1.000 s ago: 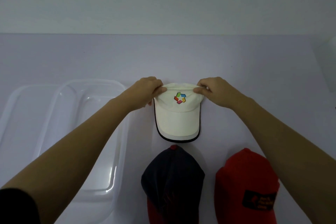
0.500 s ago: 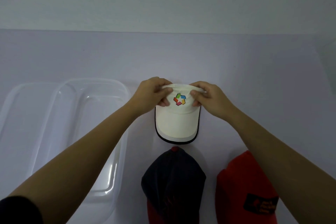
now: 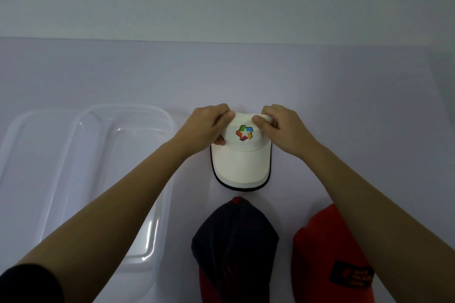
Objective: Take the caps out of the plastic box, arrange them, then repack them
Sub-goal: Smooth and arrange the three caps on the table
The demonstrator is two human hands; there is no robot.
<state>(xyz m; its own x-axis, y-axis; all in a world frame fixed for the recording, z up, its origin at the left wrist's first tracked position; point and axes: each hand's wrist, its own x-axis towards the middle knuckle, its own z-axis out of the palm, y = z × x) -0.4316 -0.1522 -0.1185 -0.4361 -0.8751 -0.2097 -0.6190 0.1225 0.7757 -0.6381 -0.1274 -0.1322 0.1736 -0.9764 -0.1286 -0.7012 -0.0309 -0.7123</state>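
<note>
A white cap (image 3: 242,166) with a multicoloured logo and a dark-edged brim lies on the table, brim toward me. My left hand (image 3: 205,128) pinches the left side of its crown and my right hand (image 3: 283,128) pinches the right side, thumbs near the logo. In front of it lie a navy cap (image 3: 234,241) with a red button and a red cap (image 3: 325,253) with a black patch, partly covered by my right forearm. The clear plastic box (image 3: 118,135) stands to the left, nothing visible inside.
The box's clear lid (image 3: 24,155) lies at the far left, partly under the box. The pale table (image 3: 344,106) runs back to a plain wall. A pale object shows dimly at the right edge.
Both hands moved inward along the white cap's crown toward the logo, squeezing it narrower. The view shifted slightly, the other caps and the box stayed in place.
</note>
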